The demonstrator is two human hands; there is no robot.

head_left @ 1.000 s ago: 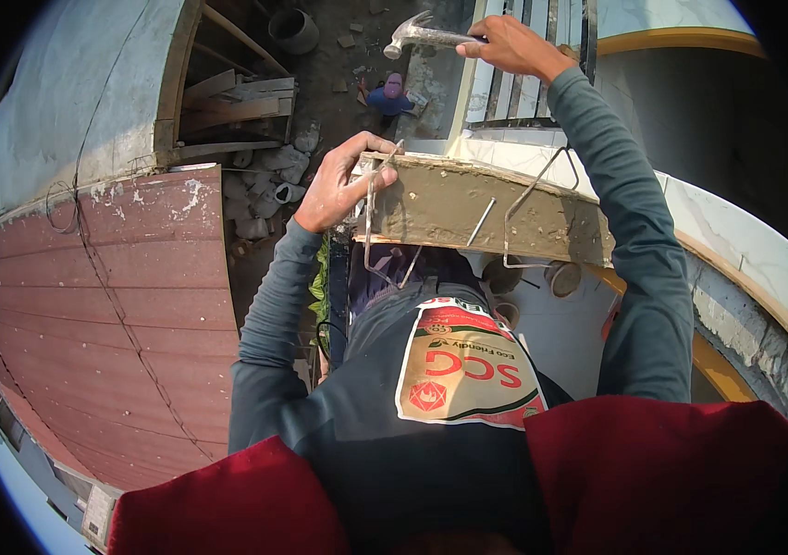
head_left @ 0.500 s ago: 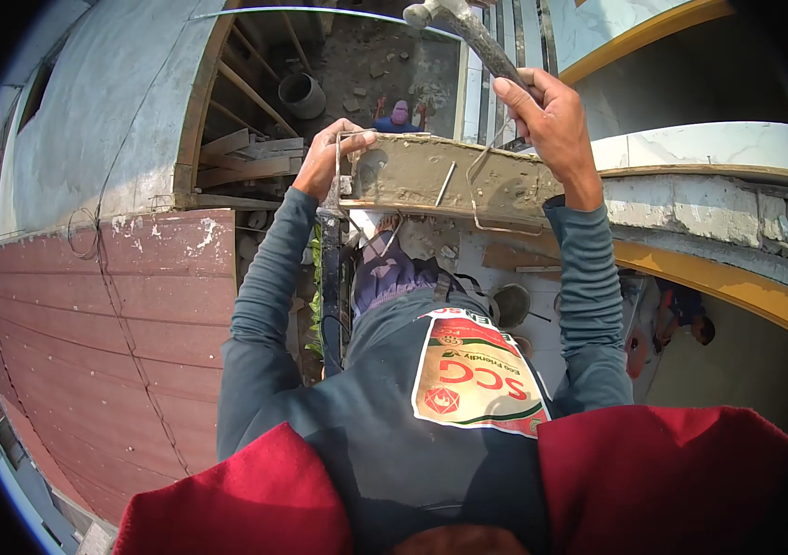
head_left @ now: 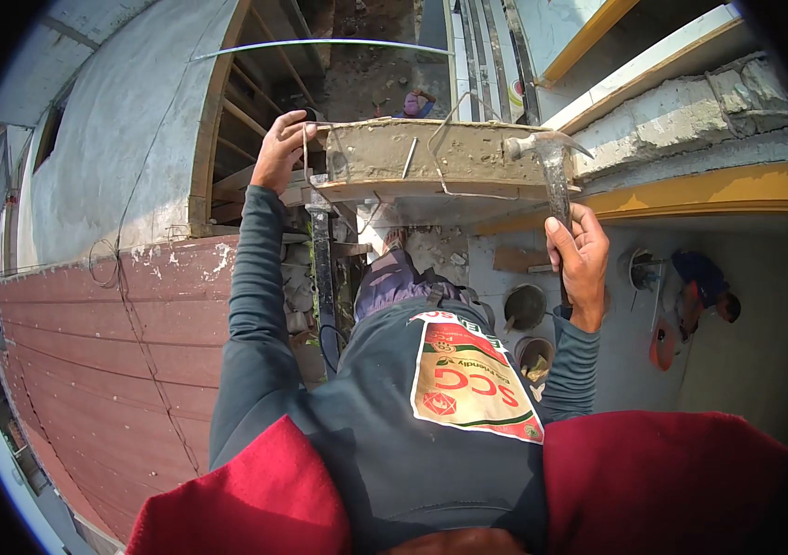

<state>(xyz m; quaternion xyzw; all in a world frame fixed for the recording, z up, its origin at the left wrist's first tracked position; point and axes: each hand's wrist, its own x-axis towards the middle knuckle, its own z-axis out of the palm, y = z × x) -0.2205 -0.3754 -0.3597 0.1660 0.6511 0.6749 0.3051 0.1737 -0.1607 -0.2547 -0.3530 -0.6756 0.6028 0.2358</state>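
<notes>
My right hand (head_left: pixel 581 254) grips the dark handle of a claw hammer (head_left: pixel 556 176). The hammer's worn grey head lies over the right end of a narrow strip of wet-looking grey concrete (head_left: pixel 375 153), which has a wooden board (head_left: pixel 440 190) along its near side. Whether the head touches the concrete, I cannot tell. My left hand (head_left: pixel 278 153) is at the strip's left end, fingers curled at a thin bent steel rod (head_left: pixel 307 162). A bent wire loop (head_left: pixel 436 153) crosses the middle of the strip, beside a short pale stick (head_left: pixel 410 157).
A reddish-brown panelled surface (head_left: pixel 116 333) spreads at the left, with loose cable on it. Below stand buckets (head_left: pixel 524 306) and a crouching person (head_left: pixel 704 287) at the right. Another person (head_left: pixel 412 102) is beyond the strip. A rough broken concrete ledge (head_left: pixel 671 120) extends to the right.
My right hand has swung down with the hammer, bringing its head from above onto the strip's right end. My left hand has shifted left, off the concrete's edge. The view has tilted slightly.
</notes>
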